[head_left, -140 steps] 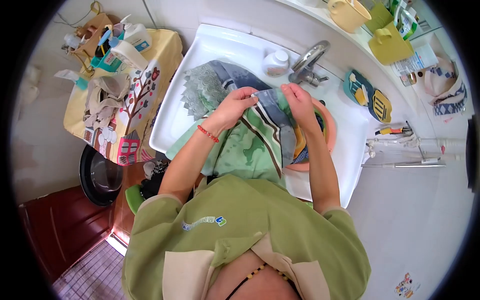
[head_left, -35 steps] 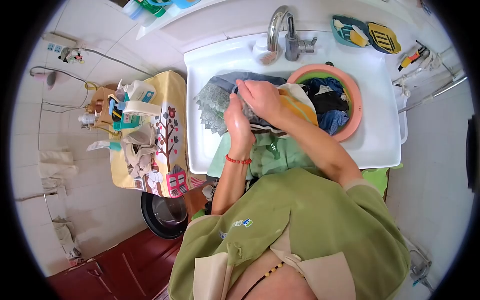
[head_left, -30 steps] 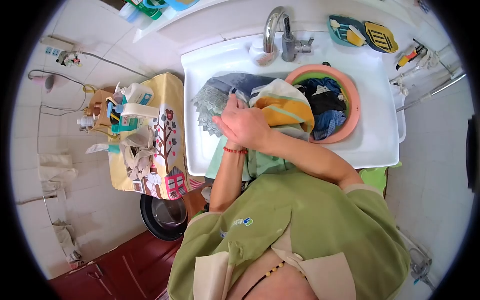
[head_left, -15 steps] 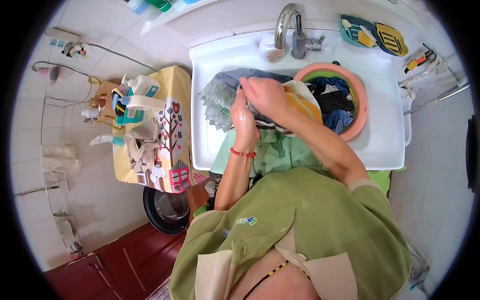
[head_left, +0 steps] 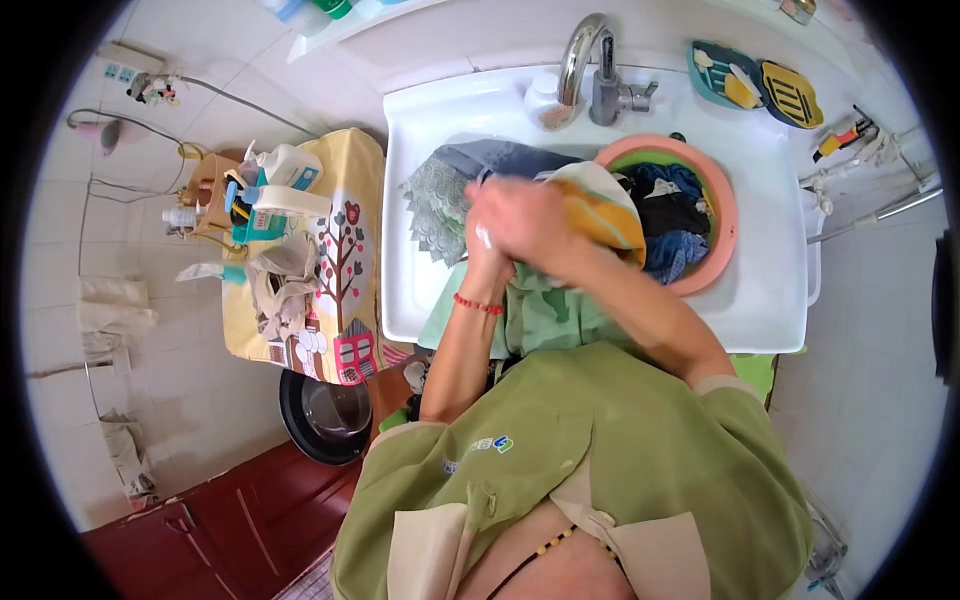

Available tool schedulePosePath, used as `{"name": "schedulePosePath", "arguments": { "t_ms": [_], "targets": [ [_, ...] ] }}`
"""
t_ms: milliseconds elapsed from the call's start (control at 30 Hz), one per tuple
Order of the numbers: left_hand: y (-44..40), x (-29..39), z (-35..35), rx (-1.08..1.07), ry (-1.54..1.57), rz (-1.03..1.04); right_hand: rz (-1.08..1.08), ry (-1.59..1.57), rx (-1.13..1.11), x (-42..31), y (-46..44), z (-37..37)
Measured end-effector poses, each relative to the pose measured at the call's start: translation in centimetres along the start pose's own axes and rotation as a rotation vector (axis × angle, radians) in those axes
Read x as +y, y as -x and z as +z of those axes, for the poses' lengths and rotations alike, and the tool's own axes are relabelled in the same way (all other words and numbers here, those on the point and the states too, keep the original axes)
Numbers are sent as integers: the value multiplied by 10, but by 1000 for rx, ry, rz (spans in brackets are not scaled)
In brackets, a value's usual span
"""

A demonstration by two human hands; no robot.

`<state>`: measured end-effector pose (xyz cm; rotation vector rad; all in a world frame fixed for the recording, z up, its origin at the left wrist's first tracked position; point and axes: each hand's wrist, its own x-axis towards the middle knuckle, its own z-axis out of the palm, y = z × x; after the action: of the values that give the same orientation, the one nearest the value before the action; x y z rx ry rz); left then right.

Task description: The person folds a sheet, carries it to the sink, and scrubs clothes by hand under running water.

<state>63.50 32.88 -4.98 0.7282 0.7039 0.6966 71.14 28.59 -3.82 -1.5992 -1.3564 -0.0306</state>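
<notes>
My left hand, with a red bead bracelet at its wrist and white suds on it, is closed on a wet garment over the sink. Pressed against it, my right hand is smeared by motion but looks like a fist closed on the same cloth. The garment shows a grey patterned part on the left, a dark blue part behind and an orange and white part to the right. Its bunched middle is hidden by my hands. A light green cloth hangs over the sink's front edge below my wrists.
The white sink holds a pink-rimmed basin of dark clothes. Behind stand a faucet, a white bottle and soap dishes. Bottles and a crumpled cloth sit on a yellow-covered surface at left.
My right hand has shifted slightly down and is now blurred over the left hand, still at the garment. The whole view has shifted a little.
</notes>
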Motion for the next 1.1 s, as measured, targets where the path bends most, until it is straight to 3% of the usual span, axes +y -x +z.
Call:
{"name": "schedulePosePath", "arguments": {
  "t_ms": [33,67,133,233,333,433,533,567,667,767,900,1000,1100],
  "targets": [
    [3,16,13,-4,-72,-80,28,-29,11,15,-10,-11],
    [7,16,8,-25,-47,-122,378,180,-115,23,-19,-17],
    [2,17,2,-91,9,-185,221,132,136,40,-17,-25],
    [3,17,-16,-196,152,-279,69,152,252,26,2,-56],
    [0,14,-33,-320,239,-327,291,-70,-149,17,41,-59],
    [-5,8,-47,-424,238,-389,293,-77,-175,16,75,-46],
    [-7,7,-58,-562,-4,-507,218,-73,-238,18,84,-49],
    [3,14,-52,-444,-145,-515,267,-139,-176,16,82,-52],
    [11,25,-42,-575,-240,-564,376,-289,-66,6,64,-69],
    [3,20,-35,-674,-423,-493,396,-349,-96,-2,49,-80],
    [3,22,-20,-800,-488,-509,519,-703,-99,7,50,-77],
    [3,22,-19,-744,-575,-355,642,-870,-75,1,45,-87],
    [-10,40,-30,-466,-343,-224,742,-881,-30,0,40,-103]
  ]
}}
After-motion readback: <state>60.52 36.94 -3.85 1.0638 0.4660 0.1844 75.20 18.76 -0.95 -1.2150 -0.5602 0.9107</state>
